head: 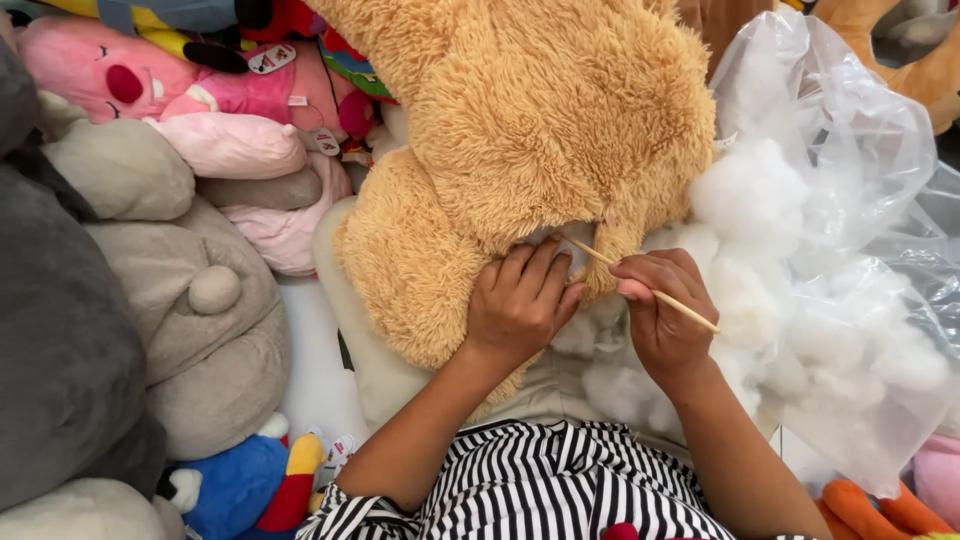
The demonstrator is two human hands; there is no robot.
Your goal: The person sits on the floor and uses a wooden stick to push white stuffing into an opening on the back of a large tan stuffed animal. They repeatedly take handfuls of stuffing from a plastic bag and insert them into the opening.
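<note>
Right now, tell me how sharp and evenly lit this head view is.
Head view: soft, even light, no hard shadows; the tan plush bear and both hands are sharp; mild glare on the clear plastic bag; the white stuffing is nearly blown out, losing detail.

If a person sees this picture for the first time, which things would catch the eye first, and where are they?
The big tan plush bear fills the upper middle, with the left hand pressed at an opening in its fur. The right hand holds a thin wooden stick pointed into that opening. At the right, white stuffing fibre spills from a clear plastic bag.
</note>
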